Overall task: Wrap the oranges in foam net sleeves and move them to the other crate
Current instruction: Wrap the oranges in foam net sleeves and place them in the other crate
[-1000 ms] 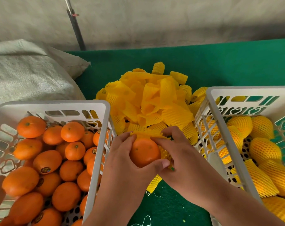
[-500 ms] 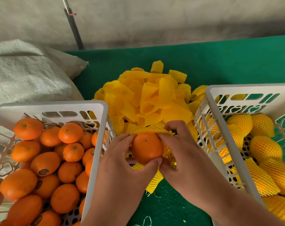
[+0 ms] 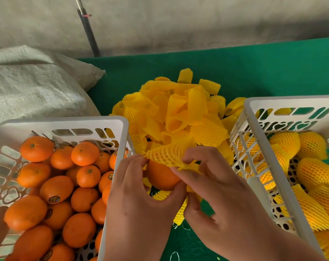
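Between the two crates I hold an orange (image 3: 160,177), partly inside a yellow foam net sleeve (image 3: 167,154). My left hand (image 3: 139,200) cups the orange from the left, thumb under it and fingertips at the sleeve's edge. My right hand (image 3: 214,187) pinches the sleeve's stretched rim over the top of the fruit. A white crate (image 3: 80,122) on the left holds several bare oranges (image 3: 56,188). On the right, another white crate (image 3: 261,157) holds several sleeved oranges (image 3: 312,146).
A heap of loose yellow sleeves (image 3: 178,113) lies on the green table cover (image 3: 254,72) behind my hands. A grey woven sack (image 3: 32,87) sits at the back left, and a dark pole (image 3: 88,32) stands against the wall.
The sleeve's rim has been pulled further over the top of the orange. Both hands shifted slightly with it, the right fingers now spread at the net's edge.
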Action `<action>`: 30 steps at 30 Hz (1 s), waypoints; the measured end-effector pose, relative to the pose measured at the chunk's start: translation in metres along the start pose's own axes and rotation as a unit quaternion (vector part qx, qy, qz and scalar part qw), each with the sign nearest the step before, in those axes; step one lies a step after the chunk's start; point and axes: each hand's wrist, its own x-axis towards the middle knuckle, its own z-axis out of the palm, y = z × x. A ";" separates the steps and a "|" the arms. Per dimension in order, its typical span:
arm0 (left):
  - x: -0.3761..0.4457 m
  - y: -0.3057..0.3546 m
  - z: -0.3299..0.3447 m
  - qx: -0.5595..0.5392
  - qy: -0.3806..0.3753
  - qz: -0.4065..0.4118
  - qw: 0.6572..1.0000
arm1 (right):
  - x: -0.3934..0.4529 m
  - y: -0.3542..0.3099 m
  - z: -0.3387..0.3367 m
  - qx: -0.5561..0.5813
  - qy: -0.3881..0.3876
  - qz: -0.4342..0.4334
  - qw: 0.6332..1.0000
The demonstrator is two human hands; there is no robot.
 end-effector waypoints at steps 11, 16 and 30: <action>-0.002 0.006 -0.004 -0.013 0.035 0.086 0.996 | 0.002 0.002 -0.010 0.226 0.064 0.223 0.946; -0.005 0.005 -0.003 -0.034 -0.010 0.102 0.994 | 0.001 -0.006 -0.002 0.269 -0.037 0.240 0.932; -0.007 0.005 0.001 -0.027 -0.040 0.127 0.991 | 0.004 0.004 0.004 0.319 0.047 0.300 0.898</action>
